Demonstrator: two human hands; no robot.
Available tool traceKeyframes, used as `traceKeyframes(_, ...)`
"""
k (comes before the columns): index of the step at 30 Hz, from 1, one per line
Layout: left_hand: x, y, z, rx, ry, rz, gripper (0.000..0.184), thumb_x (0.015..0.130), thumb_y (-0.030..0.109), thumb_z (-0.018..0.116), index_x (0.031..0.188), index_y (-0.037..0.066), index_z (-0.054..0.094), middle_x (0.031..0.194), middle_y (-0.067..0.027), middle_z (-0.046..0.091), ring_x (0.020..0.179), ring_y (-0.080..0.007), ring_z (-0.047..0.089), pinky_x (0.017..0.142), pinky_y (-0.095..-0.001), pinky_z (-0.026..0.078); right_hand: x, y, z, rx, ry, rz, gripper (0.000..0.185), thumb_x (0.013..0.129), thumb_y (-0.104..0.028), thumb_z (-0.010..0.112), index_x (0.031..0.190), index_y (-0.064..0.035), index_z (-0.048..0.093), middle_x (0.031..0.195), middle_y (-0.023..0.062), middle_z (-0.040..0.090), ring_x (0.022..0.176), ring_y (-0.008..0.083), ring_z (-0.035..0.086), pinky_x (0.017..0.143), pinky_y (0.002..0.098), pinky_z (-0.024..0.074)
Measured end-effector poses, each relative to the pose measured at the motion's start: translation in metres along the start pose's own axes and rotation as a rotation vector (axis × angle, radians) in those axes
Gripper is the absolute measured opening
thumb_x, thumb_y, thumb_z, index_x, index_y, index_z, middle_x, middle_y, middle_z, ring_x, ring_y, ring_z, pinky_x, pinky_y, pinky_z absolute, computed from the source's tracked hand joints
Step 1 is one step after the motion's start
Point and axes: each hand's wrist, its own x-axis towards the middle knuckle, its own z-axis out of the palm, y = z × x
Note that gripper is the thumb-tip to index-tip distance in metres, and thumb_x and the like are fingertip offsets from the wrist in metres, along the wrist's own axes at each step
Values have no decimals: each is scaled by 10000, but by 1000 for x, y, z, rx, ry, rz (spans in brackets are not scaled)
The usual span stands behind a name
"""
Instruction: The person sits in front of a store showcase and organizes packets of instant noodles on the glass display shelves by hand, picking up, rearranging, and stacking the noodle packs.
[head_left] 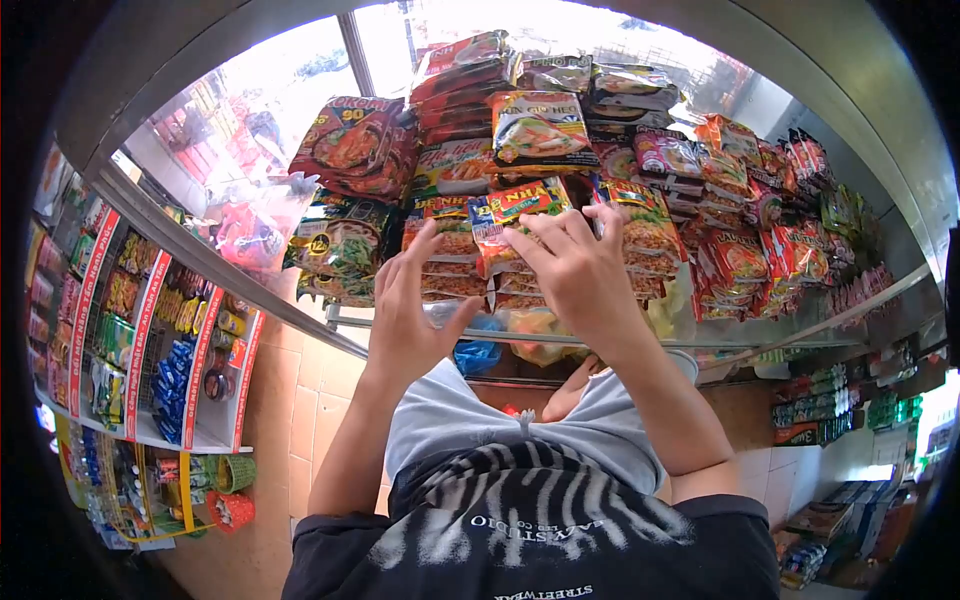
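My left hand (408, 315) is open, thumb apart from the fingers, in front of the left stack of noodle packets (447, 243). Nothing shows in it. My right hand (580, 262) reaches over the middle stack with its fingers spread and bent. Its fingertips lie at the near edge of a red, yellow and blue noodle packet (528, 197) on top; whether they press on it I cannot tell. Another stack of noodle packets (645, 225) stands just right of that hand. Behind sits a white and orange noodle packet (543, 128).
Red noodle packets (352, 140) and green-black packets (340, 245) are piled at left. More red packets (737, 262) fill the right side. A metal rail (690, 343) runs along the shelf front. Blue and clear plastic bags (480, 347) lie below. A snack rack (150, 330) stands at far left.
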Motion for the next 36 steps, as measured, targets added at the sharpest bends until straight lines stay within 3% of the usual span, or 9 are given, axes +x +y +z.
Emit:
traceKeyframes(4, 7, 0, 1, 62, -58, 105, 777, 919, 325, 912, 1580, 70, 594, 1446, -178, 720, 1361, -374, 649, 1234, -508, 416, -5, 1, 3, 32, -48, 68, 474, 966, -180, 791, 1438, -175, 758, 1422, 46, 727, 1329, 224, 641, 1210, 563, 355)
traceKeyframes(7, 18, 5, 14, -22, -55, 105, 832, 894, 382, 940, 1578, 67, 588, 1332, -174, 774, 1250, -376, 708, 1172, -496, 475, -14, 14, -16, 64, 56, 87, 552, 1043, -500, 757, 1475, -158, 726, 1499, 124, 678, 1444, 333, 581, 1259, 540, 332)
traceKeyframes(9, 27, 7, 23, -69, -60, 48, 846, 892, 398, 944, 1581, 65, 584, 1332, -177, 773, 1253, -369, 710, 1167, -497, 479, -32, 38, -23, 66, 157, 171, 584, 1087, -539, 691, 1490, -115, 707, 1510, 147, 673, 1458, 339, 577, 1250, 533, 361)
traceKeyframes(12, 40, 5, 35, -200, -61, -84, 830, 913, 423, 933, 1569, 57, 582, 1268, -197, 793, 1177, -364, 756, 1058, -476, 560, -71, 89, -6, 343, 384, 500, 629, 1131, -509, 647, 1567, -56, 624, 1564, 167, 630, 1504, 355, 541, 1268, 492, 389)
traceKeyframes(15, 52, 4, 46, -232, -51, -116, 689, 967, 355, 890, 1508, 37, 607, 1199, -204, 810, 1123, -365, 790, 961, -454, 608, -93, 119, -4, 526, 182, 766, 773, 1128, -504, 684, 1697, -34, 451, 1724, 178, 499, 1578, 320, 497, 1320, 446, 351)
traceKeyframes(18, 61, 5, 57, -368, -51, -59, 474, 1041, 244, 815, 1407, 6, 632, 1176, -224, 818, 1080, -338, 804, 922, -415, 610, -86, 114, 0, 916, 130, 777, 800, 1117, -493, 709, 1708, -28, 438, 1755, 177, 468, 1574, 281, 503, 1299, 402, 373)
traceKeyframes(21, 66, 11, 55, -339, -130, -162, 456, 1050, 221, 805, 1408, -2, 631, 1187, -225, 820, 1080, -320, 811, 908, -388, 610, -72, 99, -7, 801, 74, 759, 791, 1113, -491, 716, 1702, -26, 465, 1721, 171, 521, 1564, 252, 510, 1287, 377, 380)
traceKeyframes(31, 38, 1, 59, -331, 33, -115, 485, 1019, 159, 837, 1445, 26, 647, 1280, -140, 793, 1192, -247, 767, 1030, -382, 583, -89, 124, 3, 964, 172, 817, 765, 1138, -560, 655, 1673, -28, 526, 1679, 122, 576, 1505, 197, 545, 1257, 345, 393)
traceKeyframes(36, 10, -2, 54, -112, 119, 28, 573, 985, 190, 829, 1503, 62, 621, 1397, -186, 727, 1326, -389, 677, 1176, -489, 482, -97, 126, 8, 1012, 205, 826, 799, 1132, -538, 676, 1693, -1, 485, 1726, 156, 520, 1580, 225, 485, 1296, 353, 349)
